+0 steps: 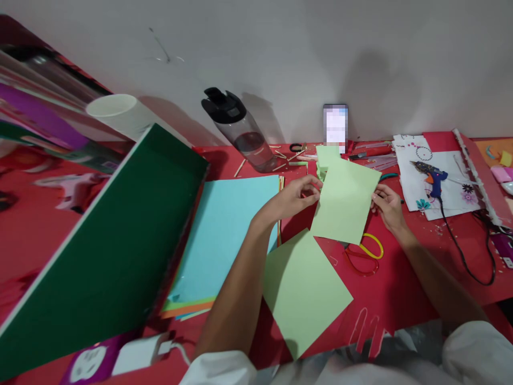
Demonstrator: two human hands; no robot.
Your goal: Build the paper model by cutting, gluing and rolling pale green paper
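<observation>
A light green sheet of paper [347,200] is held up between my two hands. My left hand [296,198] has its fingers curled and its thumb at the sheet's left edge. On the other side, my right hand [388,206] pinches the right edge. Below lies a larger light green sheet [306,291], turned at an angle on the red table. Scissors [372,248] with yellow and red handles stick out from under the held sheet. Behind it is a smaller light green piece [327,153].
A dark green board [120,235] leans at left beside stacked coloured paper [236,224]. A bottle [248,133] and a phone [335,124] stand by the wall. At right, a blue glue gun [436,179] rests on white paper, its cord trailing. A white charger [140,355] sits front left.
</observation>
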